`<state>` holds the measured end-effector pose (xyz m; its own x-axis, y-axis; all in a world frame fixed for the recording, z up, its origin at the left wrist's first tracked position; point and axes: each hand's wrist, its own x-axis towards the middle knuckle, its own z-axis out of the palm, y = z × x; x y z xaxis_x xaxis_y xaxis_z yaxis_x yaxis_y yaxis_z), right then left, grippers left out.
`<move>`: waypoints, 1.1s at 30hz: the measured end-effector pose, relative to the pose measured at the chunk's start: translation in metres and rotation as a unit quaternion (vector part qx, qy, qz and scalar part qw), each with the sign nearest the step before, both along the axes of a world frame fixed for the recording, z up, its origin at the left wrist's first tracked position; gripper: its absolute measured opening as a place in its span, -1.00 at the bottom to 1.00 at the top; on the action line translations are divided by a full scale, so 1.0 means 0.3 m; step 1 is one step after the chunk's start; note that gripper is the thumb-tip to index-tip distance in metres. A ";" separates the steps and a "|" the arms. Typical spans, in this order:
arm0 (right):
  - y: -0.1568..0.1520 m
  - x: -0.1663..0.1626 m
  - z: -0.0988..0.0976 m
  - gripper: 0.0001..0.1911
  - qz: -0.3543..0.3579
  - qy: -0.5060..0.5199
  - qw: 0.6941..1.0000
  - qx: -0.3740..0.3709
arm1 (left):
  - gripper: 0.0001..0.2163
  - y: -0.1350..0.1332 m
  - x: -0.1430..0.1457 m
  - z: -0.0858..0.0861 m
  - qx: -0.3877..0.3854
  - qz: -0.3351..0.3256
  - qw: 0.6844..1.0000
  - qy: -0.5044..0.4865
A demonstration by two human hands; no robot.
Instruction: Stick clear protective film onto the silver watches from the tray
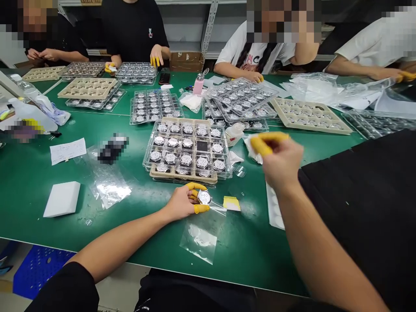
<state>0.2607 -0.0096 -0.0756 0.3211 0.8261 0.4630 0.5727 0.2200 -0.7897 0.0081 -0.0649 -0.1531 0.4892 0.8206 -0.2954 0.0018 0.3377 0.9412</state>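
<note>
Watch head (pixel 204 197), round and silver, is resting on the green bench (pixel 39 173), just in front of the stacked trays (pixel 186 149) that are carrying similar pieces. A clear plastic bag (pixel 199 237) is lying flat beside it. The left hand (pixel 182 203) is grasping it between fingers in yellow cots. The right hand (pixel 281 162) is hovering above the bench with fingers curled; whether they are pinching something, I cannot tell. A small yellow pad (pixel 232 203) is lying near.

The white T-shirt (pixel 238 47) of a person opposite bears large letters, of which only "AC" can be read. The handwriting on the paper slip (pixel 68 151) is too small to read; so is the small emblem on the black T-shirt (pixel 136 26).
</note>
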 end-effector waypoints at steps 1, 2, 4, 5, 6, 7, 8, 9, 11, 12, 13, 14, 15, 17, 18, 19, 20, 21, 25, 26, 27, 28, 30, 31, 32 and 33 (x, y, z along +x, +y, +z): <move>-0.084 -0.046 -0.032 -0.86 0.068 0.000 0.998 0.004 | -0.39 0.000 0.002 -0.001 -0.003 0.006 1.000 -0.003; -0.158 -0.091 -0.066 -0.92 0.144 -0.027 0.989 0.007 | -0.39 -0.001 0.003 -0.003 -0.007 0.009 1.000 -0.008; -0.258 -0.169 -0.132 -0.96 0.252 -0.096 0.963 0.023 | -0.39 -0.001 0.007 -0.005 -0.019 0.010 0.999 -0.026; -0.282 -0.194 -0.158 -0.94 0.272 -0.134 0.953 0.032 | -0.40 0.000 0.008 -0.006 -0.024 0.008 0.999 -0.034; -0.292 -0.210 -0.178 -0.92 0.274 -0.165 0.947 0.040 | -0.41 0.000 0.009 -0.007 -0.028 0.007 0.999 -0.038; -0.292 -0.216 -0.191 -0.91 0.263 -0.189 0.945 0.045 | -0.42 0.000 0.009 -0.007 -0.028 0.008 0.999 -0.038; -0.286 -0.215 -0.199 -0.92 0.249 -0.206 0.945 0.047 | -0.43 0.001 0.009 -0.007 -0.025 0.010 0.999 -0.033; -0.279 -0.210 -0.202 -0.92 0.237 -0.217 0.946 0.047 | -0.44 0.001 0.009 -0.007 -0.021 0.012 0.999 -0.026; -0.269 -0.197 -0.201 -0.92 0.243 -0.224 0.943 0.047 | -0.43 0.000 0.009 -0.007 -0.017 0.005 1.000 -0.013; -0.267 -0.193 -0.199 -0.92 0.253 -0.226 0.940 0.048 | -0.43 -0.001 0.008 -0.008 -0.016 0.000 1.000 -0.013; -0.268 -0.192 -0.198 -0.92 0.257 -0.226 0.938 0.048 | -0.44 -0.002 0.008 -0.009 -0.016 -0.004 1.000 -0.013; -0.270 -0.192 -0.197 -0.93 0.251 -0.226 0.940 0.046 | -0.45 -0.002 0.008 -0.010 -0.014 -0.005 1.000 -0.013; -0.273 -0.194 -0.198 -0.93 0.238 -0.227 0.943 0.043 | -0.45 -0.003 0.009 -0.011 -0.010 -0.001 1.000 -0.011; -0.280 -0.195 -0.201 -0.95 0.218 -0.228 0.948 0.036 | -0.46 -0.006 0.008 -0.012 -0.002 0.007 1.000 -0.006; -0.282 -0.196 -0.203 -0.95 0.225 -0.227 0.947 0.034 | -0.46 -0.007 0.008 -0.013 0.001 0.009 1.000 -0.003; -0.284 -0.196 -0.205 -0.94 0.239 -0.224 0.944 0.033 | -0.45 -0.008 0.007 -0.013 0.003 0.008 1.000 -0.003; -0.286 -0.196 -0.207 -0.94 0.251 -0.220 0.942 0.032 | -0.45 -0.010 0.007 -0.013 0.004 0.008 1.000 -0.005; -0.286 -0.196 -0.208 -0.93 0.251 -0.216 0.943 0.029 | -0.45 -0.011 0.007 -0.013 0.003 0.010 1.000 -0.006; -0.288 -0.206 -0.214 -0.93 0.248 -0.189 0.950 0.021 | -0.46 -0.012 0.006 -0.012 0.000 0.024 1.000 -0.001; -0.288 -0.209 -0.216 -0.92 0.266 -0.183 0.946 0.021 | -0.46 -0.012 0.006 -0.012 0.002 0.019 1.000 -0.001; -0.286 -0.208 -0.218 -0.91 0.276 -0.177 0.945 0.020 | -0.46 -0.012 0.006 -0.012 0.005 0.014 1.000 -0.001; -0.283 -0.202 -0.220 -0.90 0.266 -0.174 0.948 0.018 | -0.46 -0.013 0.005 -0.012 0.009 0.012 1.000 -0.001; -0.276 -0.172 -0.222 -0.87 0.196 -0.178 0.964 0.003 | -0.46 -0.015 0.004 -0.011 0.021 0.014 1.000 0.004; -0.273 -0.148 -0.222 -0.85 0.164 -0.186 0.969 -0.012 | -0.47 -0.018 0.002 -0.012 0.034 0.016 0.999 0.010; -0.270 -0.120 -0.220 -0.84 0.146 -0.198 0.969 -0.028 | -0.48 -0.021 0.000 -0.012 0.057 0.016 0.998 0.018; -0.270 -0.093 -0.216 -0.84 0.142 -0.211 0.966 -0.043 | -0.49 -0.025 -0.003 -0.014 0.093 0.014 0.995 0.029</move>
